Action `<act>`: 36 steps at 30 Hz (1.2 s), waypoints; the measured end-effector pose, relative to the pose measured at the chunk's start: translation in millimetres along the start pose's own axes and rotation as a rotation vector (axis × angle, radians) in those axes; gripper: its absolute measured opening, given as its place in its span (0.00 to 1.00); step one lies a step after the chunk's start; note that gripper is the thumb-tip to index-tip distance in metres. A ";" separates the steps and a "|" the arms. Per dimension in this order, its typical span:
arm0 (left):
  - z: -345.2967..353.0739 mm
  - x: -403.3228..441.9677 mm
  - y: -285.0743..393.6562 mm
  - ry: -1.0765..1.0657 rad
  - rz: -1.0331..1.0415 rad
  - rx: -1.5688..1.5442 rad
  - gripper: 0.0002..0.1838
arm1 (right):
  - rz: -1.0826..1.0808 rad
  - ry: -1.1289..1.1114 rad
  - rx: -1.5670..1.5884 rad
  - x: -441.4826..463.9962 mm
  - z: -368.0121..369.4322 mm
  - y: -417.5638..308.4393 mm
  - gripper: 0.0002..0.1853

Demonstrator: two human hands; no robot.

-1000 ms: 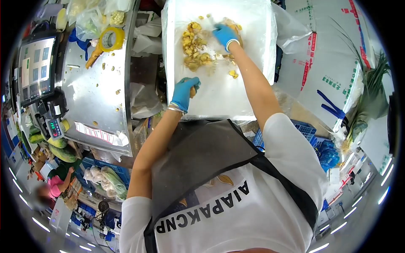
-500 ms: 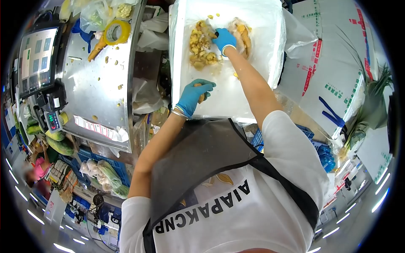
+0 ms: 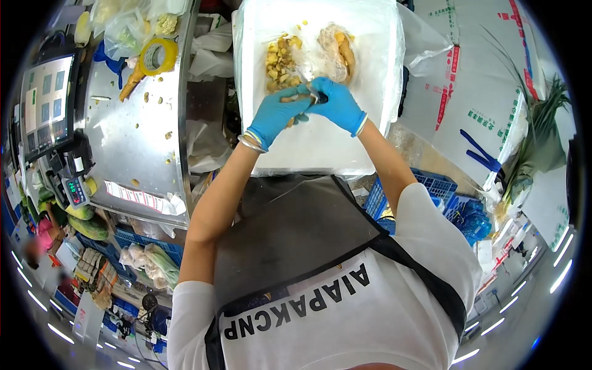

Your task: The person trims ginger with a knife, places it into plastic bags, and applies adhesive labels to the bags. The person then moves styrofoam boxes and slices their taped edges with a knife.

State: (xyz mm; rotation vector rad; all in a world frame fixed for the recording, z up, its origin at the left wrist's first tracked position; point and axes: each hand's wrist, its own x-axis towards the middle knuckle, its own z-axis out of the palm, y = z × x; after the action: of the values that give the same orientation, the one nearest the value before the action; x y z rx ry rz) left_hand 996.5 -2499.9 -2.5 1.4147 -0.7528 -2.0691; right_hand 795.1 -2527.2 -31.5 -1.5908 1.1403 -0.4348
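Both my gloved hands meet over a white plastic-lined foam box (image 3: 308, 151). My left hand (image 3: 276, 116) is closed around a tan piece of ginger (image 3: 291, 121), mostly hidden by the fingers. Touching it from the other side, my right hand (image 3: 339, 106) is closed on a small knife (image 3: 322, 97) with a dark handle. A bit of its blade shows between the hands. Beyond my left hand lies a pile of yellow-brown ginger chunks (image 3: 280, 65). Larger ginger pieces in clear plastic (image 3: 338, 52) lie beyond my right hand.
On the left, a steel counter (image 3: 139, 132) carries a yellow tape roll (image 3: 158, 56), scattered scraps and a printed label strip (image 3: 139, 196). A screen (image 3: 46, 105) stands past it. White printed foam boxes (image 3: 468, 105) are at right, with a blue crate (image 3: 435, 185) below.
My right hand has come back from the pile with the knife to meet my left hand. My left hand has risen slightly, still holding the ginger. The view has shifted a little.
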 end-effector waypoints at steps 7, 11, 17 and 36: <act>-3.0 -50.0 -34.9 -0.251 -0.155 -0.383 0.31 | 0.496 0.702 0.257 32.7 -24.1 93.3 0.12; 12.8 -56.8 -52.0 -0.226 -0.158 -0.452 0.28 | 0.225 0.082 -0.133 49.9 80.3 79.7 0.21; 0.6 -68.8 -31.8 -0.086 -0.034 -0.342 0.23 | 0.177 -0.079 -0.478 8.7 40.7 -25.1 0.17; 12.8 27.6 -0.7 -0.197 -0.036 -0.008 0.33 | 0.587 -0.043 0.425 2.2 -78.3 27.3 0.20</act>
State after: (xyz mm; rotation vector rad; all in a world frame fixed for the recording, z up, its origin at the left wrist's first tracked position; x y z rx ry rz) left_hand 975.6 -2516.4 -17.2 1.2411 -0.8010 -2.2604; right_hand 724.5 -2570.6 -28.8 -0.8441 1.3142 -0.2267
